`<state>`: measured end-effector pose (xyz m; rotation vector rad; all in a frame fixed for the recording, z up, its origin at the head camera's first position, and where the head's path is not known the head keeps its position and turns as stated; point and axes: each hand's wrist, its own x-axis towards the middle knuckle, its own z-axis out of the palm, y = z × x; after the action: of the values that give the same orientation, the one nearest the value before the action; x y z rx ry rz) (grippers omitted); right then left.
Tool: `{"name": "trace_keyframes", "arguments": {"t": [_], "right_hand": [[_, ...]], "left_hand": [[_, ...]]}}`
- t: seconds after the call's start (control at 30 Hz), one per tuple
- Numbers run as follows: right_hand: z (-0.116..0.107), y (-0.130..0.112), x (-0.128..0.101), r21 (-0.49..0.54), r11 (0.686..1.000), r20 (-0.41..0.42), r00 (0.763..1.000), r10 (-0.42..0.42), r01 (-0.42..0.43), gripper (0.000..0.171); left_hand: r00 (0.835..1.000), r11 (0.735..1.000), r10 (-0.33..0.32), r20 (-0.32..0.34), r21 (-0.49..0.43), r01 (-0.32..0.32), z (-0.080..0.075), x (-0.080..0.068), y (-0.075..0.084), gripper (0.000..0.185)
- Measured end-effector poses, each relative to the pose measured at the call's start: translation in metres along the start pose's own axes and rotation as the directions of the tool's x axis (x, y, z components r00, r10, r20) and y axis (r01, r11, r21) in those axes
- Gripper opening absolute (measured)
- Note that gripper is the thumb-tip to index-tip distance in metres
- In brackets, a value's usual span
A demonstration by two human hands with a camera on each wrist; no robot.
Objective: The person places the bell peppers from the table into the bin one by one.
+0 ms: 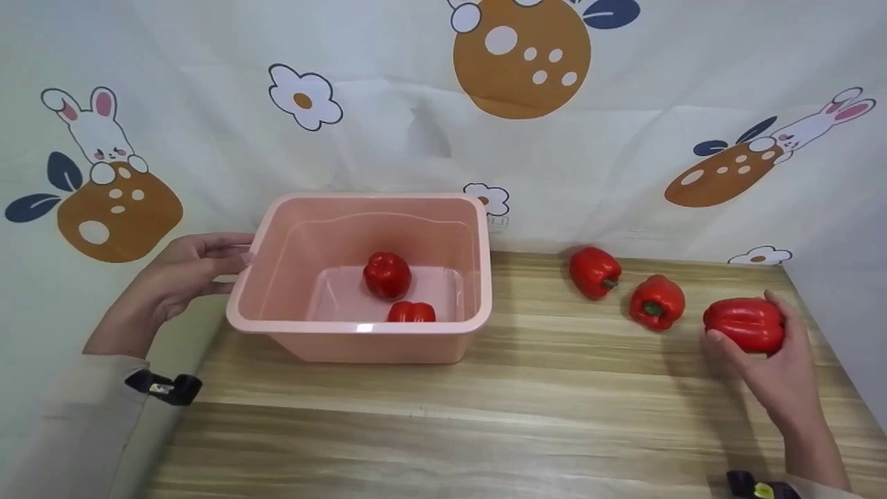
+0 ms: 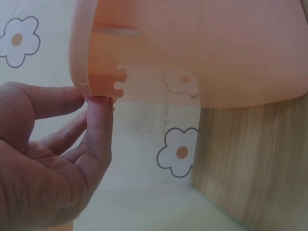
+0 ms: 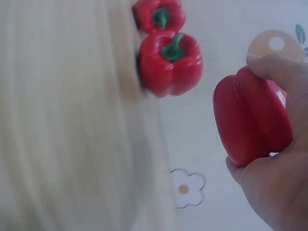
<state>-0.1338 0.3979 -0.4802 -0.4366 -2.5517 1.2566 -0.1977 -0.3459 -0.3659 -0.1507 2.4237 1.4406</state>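
Note:
A pink plastic bin (image 1: 381, 346) stands on the table with two red bell peppers inside, one whole (image 1: 387, 276) and one partly hidden behind the front rim (image 1: 411, 312). My left hand (image 1: 183, 270) pinches the bin's left rim; the left wrist view shows thumb and fingers (image 2: 99, 127) at that edge. At the right side, my right hand (image 1: 779, 360) grips a red bell pepper (image 3: 252, 115) between thumb and fingers. Left of it lie two more red bell peppers, a nearer one (image 1: 657, 303) and a farther one (image 1: 594, 272), both with green stems.
The wood-grain table (image 1: 443, 430) extends in front of the bin. Behind it hangs a pale cloth (image 1: 388, 152) printed with rabbits, flowers and orange fruit. A plain pale wall (image 1: 849, 298) borders the table's right edge.

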Motion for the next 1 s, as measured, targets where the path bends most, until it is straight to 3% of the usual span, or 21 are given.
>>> {"name": "trace_keyframes", "arguments": {"t": [0.27, 0.63, 1.0], "right_hand": [[0.006, -0.024, -0.004, 0.024, 0.994, -0.006, 0.994, -0.108, 0.108, 0.095], [0.031, -0.047, -0.012, 0.063, 0.981, 0.077, 0.979, -0.186, 0.182, 0.093], [0.048, -0.072, -0.018, 0.081, 0.978, 0.146, 0.968, -0.205, 0.195, 0.093]], "left_hand": [[1.0, 1.0, 0.007, 0.0, -0.022, -0.007, 0.0, 0.001, -0.003, 0.065], [1.0, 1.0, 0.009, -0.013, 0.001, -0.009, 0.0, 0.0, -0.004, 0.068], [1.0, 1.0, 0.011, -0.016, 0.005, -0.011, 0.002, 0.0, -0.002, 0.063]]}}
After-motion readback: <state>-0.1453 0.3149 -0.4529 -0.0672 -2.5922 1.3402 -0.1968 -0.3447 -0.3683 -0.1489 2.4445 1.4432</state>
